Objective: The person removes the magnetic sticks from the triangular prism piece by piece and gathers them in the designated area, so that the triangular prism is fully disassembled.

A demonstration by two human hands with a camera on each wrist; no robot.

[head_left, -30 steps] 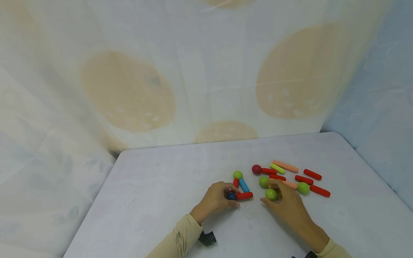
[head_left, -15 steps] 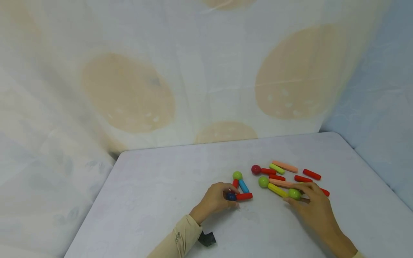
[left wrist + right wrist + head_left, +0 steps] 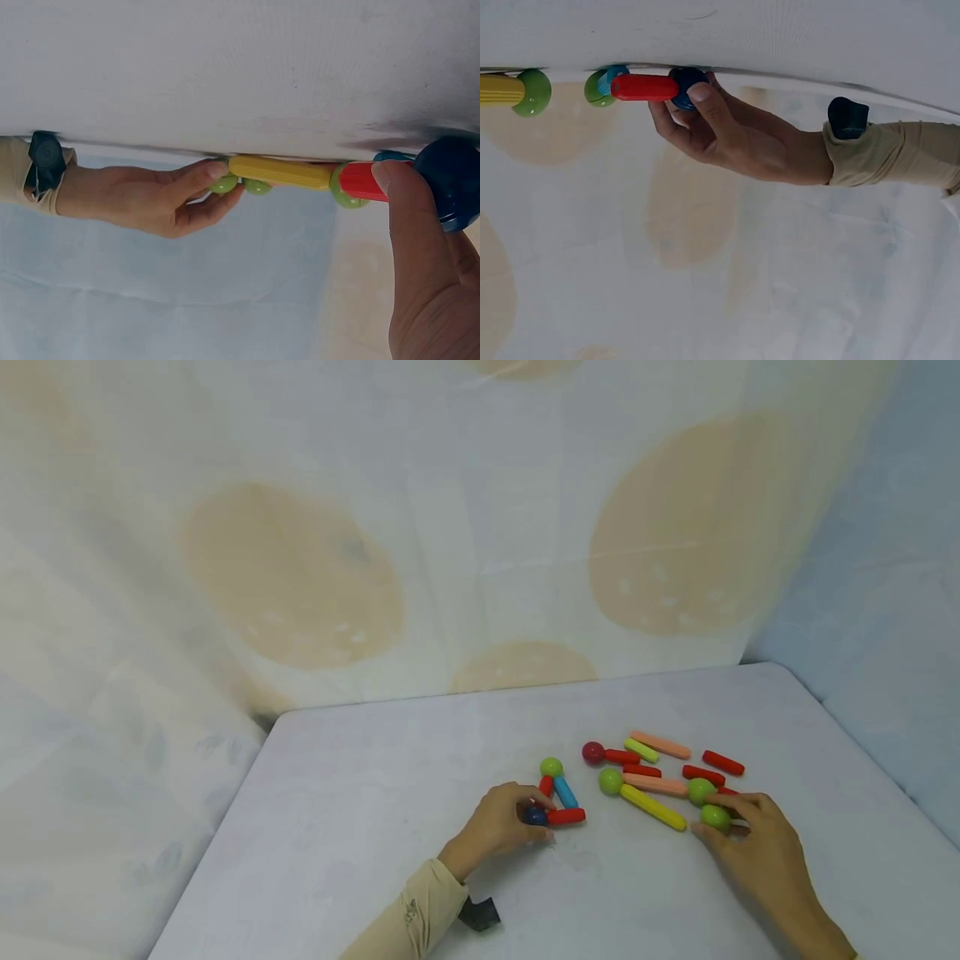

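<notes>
In the head view my left hand [image 3: 542,818] grips a dark blue ball [image 3: 536,816] on the white table [image 3: 375,827]. The ball joins a red rod [image 3: 567,816] in a small triangle with a blue rod [image 3: 566,792] and a green ball [image 3: 551,767]. My right hand [image 3: 716,820] pinches another green ball [image 3: 712,815] just right of a yellow rod [image 3: 652,807]. The left wrist view shows my thumb on the blue ball [image 3: 448,180] and the yellow rod [image 3: 279,171]. The right wrist view shows the blue ball [image 3: 686,79] and red rod [image 3: 643,87].
Loose pieces lie behind my right hand: a peach rod [image 3: 660,744], a dark red ball [image 3: 593,752], several red rods [image 3: 723,762] and two more green balls [image 3: 610,781]. A patterned cloth backdrop [image 3: 480,527] rises behind the table. The table's right edge [image 3: 862,752] is close by.
My right hand has slid to the right with a green ball, uncovering the yellow rod and drawing the ball a little off its end. My left hand has stayed on the blue ball.
</notes>
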